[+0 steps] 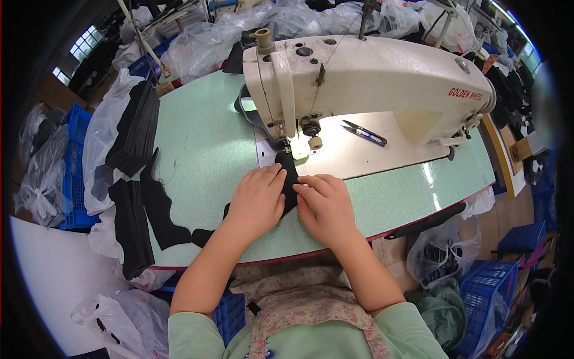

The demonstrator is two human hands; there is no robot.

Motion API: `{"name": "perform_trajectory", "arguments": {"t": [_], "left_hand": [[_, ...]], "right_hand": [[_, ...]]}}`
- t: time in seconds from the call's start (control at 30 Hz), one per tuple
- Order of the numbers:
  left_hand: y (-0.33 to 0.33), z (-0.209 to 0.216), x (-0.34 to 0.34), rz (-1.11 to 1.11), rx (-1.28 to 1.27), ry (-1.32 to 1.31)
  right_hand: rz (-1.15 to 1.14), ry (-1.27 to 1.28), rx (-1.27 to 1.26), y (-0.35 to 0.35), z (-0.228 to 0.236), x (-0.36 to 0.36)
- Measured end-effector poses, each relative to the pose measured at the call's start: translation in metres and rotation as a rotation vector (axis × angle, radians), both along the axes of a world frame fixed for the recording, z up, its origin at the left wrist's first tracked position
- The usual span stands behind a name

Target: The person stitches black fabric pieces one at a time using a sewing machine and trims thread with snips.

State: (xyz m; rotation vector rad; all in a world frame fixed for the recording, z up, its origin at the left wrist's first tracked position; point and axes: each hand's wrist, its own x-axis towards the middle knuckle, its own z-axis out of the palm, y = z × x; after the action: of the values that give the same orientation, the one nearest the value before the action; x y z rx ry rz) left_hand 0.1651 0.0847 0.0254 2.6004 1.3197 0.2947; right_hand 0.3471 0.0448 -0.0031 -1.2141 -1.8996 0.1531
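A black fabric piece (288,169) lies under the needle area of a white sewing machine (382,75), and its lower part runs beneath my hands. My left hand (257,194) rests flat on its left side, fingers stretched toward the presser foot. On the other side, my right hand (323,203) has its thumb and fingers drawn together at the fabric's right edge. Another dark strip of fabric (205,237) extends from under my left wrist toward the left. Part of the work is hidden by both hands.
Thread snips (366,133) lie on the lit machine bed. Stacks of black cut pieces (133,128) and a loose wavy black piece (162,209) occupy the left of the green tabletop (206,128). Blue crates (487,299) and plastic bags (445,251) surround the table.
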Motion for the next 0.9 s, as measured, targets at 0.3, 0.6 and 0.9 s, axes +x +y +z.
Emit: {"name": "perform_trajectory", "arguments": {"t": [0.3,0.6,0.9], "left_hand": [[-0.006,-0.002,-0.004,-0.036,0.066,0.043],[0.002,-0.002,-0.006,-0.056,0.031,0.016],[0.031,-0.003,-0.008,-0.056,0.037,0.066]], "right_hand": [[0.003,0.049,0.035,0.000,0.002,0.002],[0.008,0.082,0.026,0.002,0.002,0.001],[0.013,0.082,0.016,0.001,0.004,0.001]]}}
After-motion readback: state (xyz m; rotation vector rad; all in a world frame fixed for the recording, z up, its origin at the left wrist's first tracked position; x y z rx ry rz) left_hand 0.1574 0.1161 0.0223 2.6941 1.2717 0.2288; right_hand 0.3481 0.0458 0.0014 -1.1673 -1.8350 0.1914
